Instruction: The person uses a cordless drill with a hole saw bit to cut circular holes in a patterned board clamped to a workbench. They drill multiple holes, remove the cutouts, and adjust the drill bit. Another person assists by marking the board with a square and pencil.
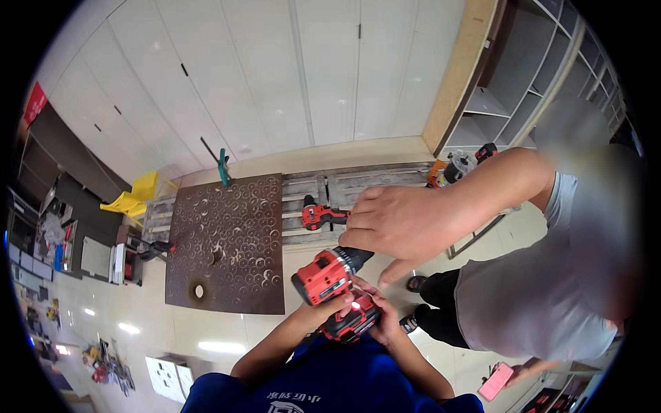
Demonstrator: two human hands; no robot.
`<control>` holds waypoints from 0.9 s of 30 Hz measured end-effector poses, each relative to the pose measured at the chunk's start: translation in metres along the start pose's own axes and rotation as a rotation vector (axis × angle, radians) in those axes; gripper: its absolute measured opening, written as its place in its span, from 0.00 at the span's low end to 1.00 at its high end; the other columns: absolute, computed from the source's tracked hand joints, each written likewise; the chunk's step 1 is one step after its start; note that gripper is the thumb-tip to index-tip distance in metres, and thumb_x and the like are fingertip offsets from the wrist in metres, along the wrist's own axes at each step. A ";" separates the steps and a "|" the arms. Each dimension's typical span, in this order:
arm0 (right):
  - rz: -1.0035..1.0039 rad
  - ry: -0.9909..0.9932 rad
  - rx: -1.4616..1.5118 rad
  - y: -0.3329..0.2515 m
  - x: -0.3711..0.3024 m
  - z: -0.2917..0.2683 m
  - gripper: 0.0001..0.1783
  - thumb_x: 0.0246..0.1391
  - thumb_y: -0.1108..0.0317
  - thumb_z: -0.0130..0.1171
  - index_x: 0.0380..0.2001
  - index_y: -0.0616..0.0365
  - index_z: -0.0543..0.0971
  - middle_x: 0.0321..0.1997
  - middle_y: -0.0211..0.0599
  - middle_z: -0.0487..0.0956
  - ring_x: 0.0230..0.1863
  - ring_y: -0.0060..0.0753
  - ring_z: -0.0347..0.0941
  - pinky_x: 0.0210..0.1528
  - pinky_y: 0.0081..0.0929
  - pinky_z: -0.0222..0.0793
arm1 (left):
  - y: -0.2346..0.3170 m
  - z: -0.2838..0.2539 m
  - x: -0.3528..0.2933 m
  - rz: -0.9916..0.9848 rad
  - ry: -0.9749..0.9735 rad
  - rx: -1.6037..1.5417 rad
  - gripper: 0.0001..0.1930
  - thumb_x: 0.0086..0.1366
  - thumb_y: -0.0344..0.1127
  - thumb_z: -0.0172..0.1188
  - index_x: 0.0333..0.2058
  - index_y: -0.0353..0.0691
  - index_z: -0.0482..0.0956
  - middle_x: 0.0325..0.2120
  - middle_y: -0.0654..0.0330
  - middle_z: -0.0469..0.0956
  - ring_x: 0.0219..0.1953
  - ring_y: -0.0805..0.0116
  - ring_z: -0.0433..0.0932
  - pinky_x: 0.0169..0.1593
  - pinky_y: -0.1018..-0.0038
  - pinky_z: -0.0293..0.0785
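A red and black cordless drill (322, 281) is held close to my chest, its chuck pointing up and to the right. My left hand (335, 305) is closed round its grip. My right hand (387, 318) has its fingers curled against the grip and battery (352, 322), where a small light glows. Over the black chuck (354, 257) reaches a co-worker's hand (385, 224); I cannot tell whether it touches. Beyond it, a second red cordless drill (318, 215) lies on the slatted bench, its handle partly behind that hand.
A brown board (237, 241) covered in ring-shaped cuts, with a hole through it, lies at the bench's left. A green clamp (224, 167) and a black clamp (158, 250) sit at its edges. A router (460, 167) stands far right. The co-worker (516, 296) holds a pink phone (496, 382).
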State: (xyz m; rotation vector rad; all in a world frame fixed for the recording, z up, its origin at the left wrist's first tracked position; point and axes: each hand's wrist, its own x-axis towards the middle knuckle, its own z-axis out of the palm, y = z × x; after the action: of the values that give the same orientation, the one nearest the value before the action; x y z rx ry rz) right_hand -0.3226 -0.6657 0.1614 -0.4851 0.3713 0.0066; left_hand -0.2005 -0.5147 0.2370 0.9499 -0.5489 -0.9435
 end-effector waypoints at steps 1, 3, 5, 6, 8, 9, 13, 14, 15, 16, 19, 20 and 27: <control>0.007 0.029 -0.019 -0.004 -0.003 0.002 0.30 0.56 0.57 0.56 0.57 0.64 0.68 0.61 0.52 0.71 0.63 0.46 0.68 0.67 0.43 0.61 | -0.004 0.003 0.002 -0.001 0.038 0.019 0.17 0.69 0.34 0.58 0.53 0.34 0.72 0.23 0.62 0.75 0.21 0.80 0.70 0.28 0.82 0.66; 0.011 0.067 -0.043 -0.006 -0.005 0.003 0.30 0.56 0.57 0.55 0.57 0.65 0.67 0.61 0.52 0.71 0.62 0.47 0.68 0.67 0.44 0.62 | -0.012 0.002 0.002 -0.001 0.090 0.042 0.16 0.69 0.34 0.58 0.52 0.33 0.73 0.19 0.65 0.73 0.22 0.80 0.70 0.29 0.81 0.66; 0.032 0.073 -0.042 -0.007 -0.005 0.000 0.29 0.56 0.57 0.55 0.56 0.65 0.68 0.61 0.52 0.71 0.62 0.47 0.69 0.66 0.45 0.63 | -0.021 -0.002 0.002 0.002 0.111 0.049 0.17 0.68 0.34 0.58 0.53 0.32 0.72 0.20 0.66 0.73 0.22 0.79 0.71 0.30 0.80 0.67; 0.040 0.078 -0.041 -0.008 -0.006 -0.001 0.29 0.56 0.57 0.55 0.56 0.65 0.68 0.61 0.52 0.71 0.62 0.47 0.69 0.66 0.45 0.63 | -0.018 0.001 0.004 0.009 0.114 0.050 0.17 0.68 0.34 0.58 0.52 0.32 0.72 0.20 0.66 0.73 0.22 0.79 0.71 0.31 0.80 0.68; 0.031 0.102 -0.062 -0.010 -0.006 0.001 0.26 0.56 0.57 0.55 0.54 0.59 0.70 0.55 0.45 0.74 0.58 0.44 0.71 0.63 0.44 0.66 | -0.007 0.012 0.012 0.022 0.121 0.054 0.17 0.68 0.34 0.58 0.52 0.31 0.72 0.20 0.66 0.73 0.22 0.79 0.71 0.33 0.79 0.70; 0.027 0.115 -0.073 -0.011 -0.006 0.001 0.25 0.55 0.57 0.56 0.54 0.56 0.70 0.52 0.42 0.75 0.56 0.42 0.73 0.62 0.44 0.68 | -0.009 0.011 0.013 0.023 0.122 0.048 0.17 0.68 0.33 0.58 0.52 0.31 0.72 0.20 0.65 0.73 0.22 0.79 0.71 0.34 0.79 0.71; 0.023 0.133 -0.043 -0.007 -0.006 -0.010 0.25 0.56 0.58 0.55 0.54 0.58 0.70 0.55 0.45 0.75 0.58 0.44 0.72 0.63 0.44 0.67 | -0.016 0.009 0.016 0.014 0.142 0.007 0.17 0.67 0.32 0.59 0.51 0.31 0.72 0.22 0.64 0.74 0.22 0.79 0.71 0.36 0.79 0.73; 0.033 0.132 -0.037 -0.009 -0.006 -0.011 0.25 0.56 0.59 0.55 0.54 0.61 0.70 0.57 0.48 0.74 0.59 0.45 0.71 0.64 0.44 0.65 | -0.017 0.010 0.017 0.009 0.150 -0.010 0.17 0.67 0.32 0.59 0.51 0.31 0.72 0.22 0.64 0.74 0.22 0.79 0.71 0.35 0.79 0.73; 0.043 0.130 -0.030 -0.010 -0.006 -0.011 0.26 0.56 0.60 0.54 0.54 0.63 0.69 0.60 0.51 0.73 0.61 0.46 0.70 0.65 0.44 0.64 | -0.016 0.010 0.017 -0.002 0.152 -0.020 0.17 0.67 0.31 0.59 0.52 0.31 0.72 0.22 0.64 0.73 0.22 0.80 0.71 0.34 0.80 0.72; 0.039 0.133 -0.024 -0.011 -0.006 -0.012 0.25 0.56 0.60 0.54 0.54 0.63 0.70 0.59 0.51 0.73 0.61 0.46 0.70 0.65 0.44 0.64 | -0.018 0.010 0.017 -0.005 0.152 -0.026 0.17 0.67 0.31 0.59 0.52 0.31 0.72 0.21 0.64 0.73 0.22 0.80 0.71 0.33 0.80 0.72; 0.033 0.140 -0.011 -0.011 -0.005 -0.014 0.24 0.57 0.61 0.53 0.54 0.62 0.70 0.59 0.50 0.73 0.60 0.46 0.70 0.65 0.43 0.64 | -0.021 0.010 0.017 -0.010 0.167 -0.036 0.17 0.67 0.32 0.59 0.51 0.30 0.73 0.20 0.65 0.73 0.22 0.80 0.71 0.33 0.81 0.71; 0.033 0.144 -0.009 -0.010 -0.005 -0.014 0.24 0.57 0.61 0.53 0.54 0.62 0.70 0.59 0.50 0.73 0.60 0.46 0.70 0.65 0.43 0.64 | -0.020 0.013 0.017 -0.008 0.180 -0.035 0.17 0.67 0.32 0.59 0.51 0.30 0.73 0.20 0.65 0.73 0.22 0.80 0.71 0.33 0.81 0.71; 0.075 0.167 0.019 -0.003 -0.006 -0.022 0.22 0.57 0.62 0.52 0.53 0.62 0.70 0.58 0.50 0.74 0.59 0.45 0.72 0.64 0.43 0.66 | -0.021 0.012 0.017 -0.029 0.137 0.025 0.16 0.66 0.31 0.59 0.50 0.29 0.74 0.23 0.64 0.74 0.22 0.80 0.71 0.32 0.81 0.70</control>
State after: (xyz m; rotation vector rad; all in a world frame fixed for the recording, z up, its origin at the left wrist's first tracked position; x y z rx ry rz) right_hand -0.3356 -0.6777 0.1463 -0.4545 0.5526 0.0350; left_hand -0.2099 -0.5400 0.2245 1.0397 -0.4326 -0.8919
